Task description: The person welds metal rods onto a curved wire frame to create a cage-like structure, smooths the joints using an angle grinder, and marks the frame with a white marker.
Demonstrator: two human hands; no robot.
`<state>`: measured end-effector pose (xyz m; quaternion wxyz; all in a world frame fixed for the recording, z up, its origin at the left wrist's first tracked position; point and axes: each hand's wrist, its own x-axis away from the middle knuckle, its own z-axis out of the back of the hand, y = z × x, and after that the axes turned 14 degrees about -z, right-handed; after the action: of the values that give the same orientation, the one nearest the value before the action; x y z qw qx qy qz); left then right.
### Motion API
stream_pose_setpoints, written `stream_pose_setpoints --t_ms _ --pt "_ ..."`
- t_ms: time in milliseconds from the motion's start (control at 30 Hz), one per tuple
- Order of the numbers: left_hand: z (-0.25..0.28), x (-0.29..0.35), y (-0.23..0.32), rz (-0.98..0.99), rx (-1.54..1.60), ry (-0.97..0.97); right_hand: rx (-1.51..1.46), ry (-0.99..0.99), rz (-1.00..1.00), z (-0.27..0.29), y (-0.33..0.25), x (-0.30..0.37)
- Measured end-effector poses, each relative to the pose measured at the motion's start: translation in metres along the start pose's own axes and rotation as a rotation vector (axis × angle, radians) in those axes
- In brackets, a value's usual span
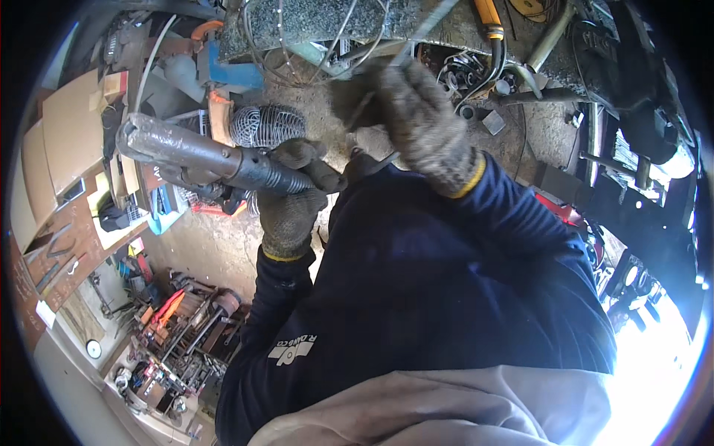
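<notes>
My left hand (290, 215), in a grey-brown knit glove with a yellow cuff, is closed around the ribbed end of a dark metal cylinder (197, 152). The cylinder points up and left, with a worn, rounded, slotted far end. My right hand (424, 119), gloved alike, is raised to the right of it and smeared by motion. A pale thin streak (425, 30) runs up from its fingers; whether the hand grips it I cannot tell. Beyond the left hand sits a coiled metal wire spring (268, 125).
A grey workbench (320, 22) with looped wire lies ahead. A yellow-handled tool (489, 18) and small metal parts (492, 121) are at the upper right. Flat cardboard (71, 134) stands at left; a rack of metal tools (193, 316) is lower left.
</notes>
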<state>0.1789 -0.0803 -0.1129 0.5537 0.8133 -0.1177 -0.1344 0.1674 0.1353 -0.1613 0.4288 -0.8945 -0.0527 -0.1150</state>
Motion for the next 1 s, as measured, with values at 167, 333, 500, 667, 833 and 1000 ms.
stream_pose_setpoints --t_ms 167,333,500,667,833,1000 --pt "0.044 -0.008 0.008 -0.095 0.103 0.164 0.206 0.377 -0.197 0.031 -0.033 0.041" --pt "0.106 -0.013 0.026 -0.081 0.025 0.316 0.255 0.479 -0.256 0.025 0.02 0.074" --pt "0.184 -0.024 0.037 0.078 -0.041 0.26 0.315 0.676 -0.236 -0.038 0.066 0.081" --pt "0.224 -0.052 0.041 0.032 0.069 0.173 0.345 0.752 -0.231 -0.075 0.077 0.087" --pt "0.243 -0.08 0.034 0.01 0.134 -0.03 0.289 0.739 -0.099 -0.098 0.074 0.087" --pt "0.218 -0.096 0.039 -0.095 -0.057 0.109 0.234 0.888 -0.156 -0.088 0.056 0.053"
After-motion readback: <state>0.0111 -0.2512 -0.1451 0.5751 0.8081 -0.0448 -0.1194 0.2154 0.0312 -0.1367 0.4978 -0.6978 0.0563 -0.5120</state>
